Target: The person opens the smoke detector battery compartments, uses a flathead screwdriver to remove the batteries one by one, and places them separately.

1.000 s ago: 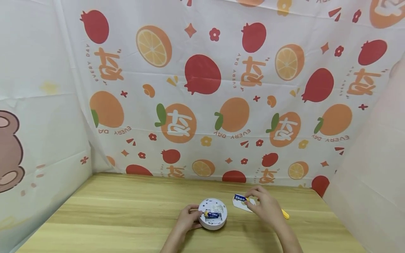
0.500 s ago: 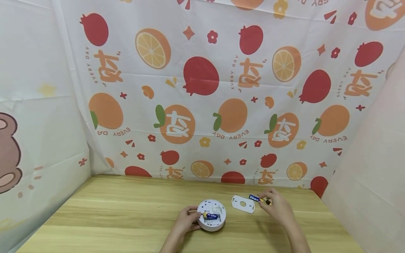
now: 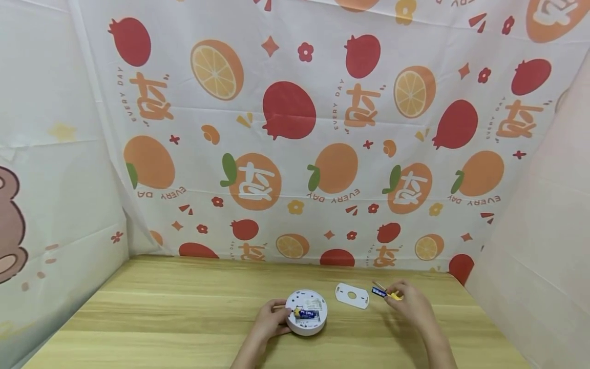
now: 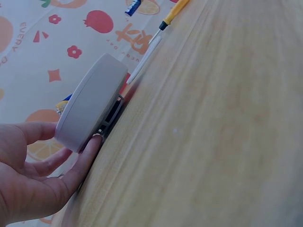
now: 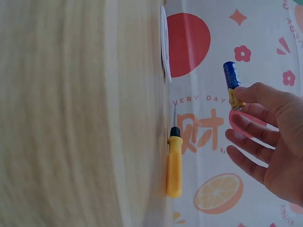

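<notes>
My left hand (image 3: pixel 272 320) grips the near left edge of a round white smoke detector (image 3: pixel 308 328), fingers on top and thumb underneath in the left wrist view. Its back faces up, and a blue-and-yellow battery (image 3: pixel 306 313) lies in the bay there. A second such battery (image 5: pixel 232 80) is pinched by its yellow end between thumb and index finger of my right hand (image 5: pixel 279 137), raised above the table. The other right fingers are spread apart. Under that hand lies a yellow-handled screwdriver (image 5: pixel 174 165), partly hidden in the head view.
A flat white mounting plate (image 3: pixel 343 294) with a round hole lies on the wood-grain table (image 3: pixel 184 307), between the detector and the screwdriver. A fruit-print cloth (image 3: pixel 286 169) hangs along the table's back edge, with pale cloths at both sides.
My right hand has moved right with the battery, off the white plate, which now shows whole. My left hand still holds the detector in nearly the same spot.
</notes>
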`<act>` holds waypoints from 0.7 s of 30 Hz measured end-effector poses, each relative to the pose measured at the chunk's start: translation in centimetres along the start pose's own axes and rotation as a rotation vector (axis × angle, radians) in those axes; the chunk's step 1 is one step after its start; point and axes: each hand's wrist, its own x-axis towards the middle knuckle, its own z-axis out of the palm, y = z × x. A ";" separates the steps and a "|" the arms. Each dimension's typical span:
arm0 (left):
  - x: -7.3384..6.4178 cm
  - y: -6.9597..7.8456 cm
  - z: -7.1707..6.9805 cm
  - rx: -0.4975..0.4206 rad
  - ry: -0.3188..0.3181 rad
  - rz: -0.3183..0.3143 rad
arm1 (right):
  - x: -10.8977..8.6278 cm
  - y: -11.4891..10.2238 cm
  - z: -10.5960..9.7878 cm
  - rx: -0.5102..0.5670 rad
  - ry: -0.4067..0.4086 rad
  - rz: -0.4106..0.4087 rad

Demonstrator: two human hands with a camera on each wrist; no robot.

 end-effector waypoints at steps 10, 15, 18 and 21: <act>0.2 0.0 -0.1 -0.002 0.001 0.001 | -0.2 0.9 0.5 0.027 -0.078 0.072; 0.2 0.1 -0.1 -0.002 -0.001 -0.002 | -0.4 1.5 1.0 0.047 -0.091 0.072; 0.2 0.1 -0.1 -0.002 -0.004 -0.005 | -0.6 1.9 1.2 0.063 -0.113 0.084; 0.3 0.0 -0.1 0.003 -0.003 -0.008 | -0.6 2.2 1.6 0.076 -0.141 0.106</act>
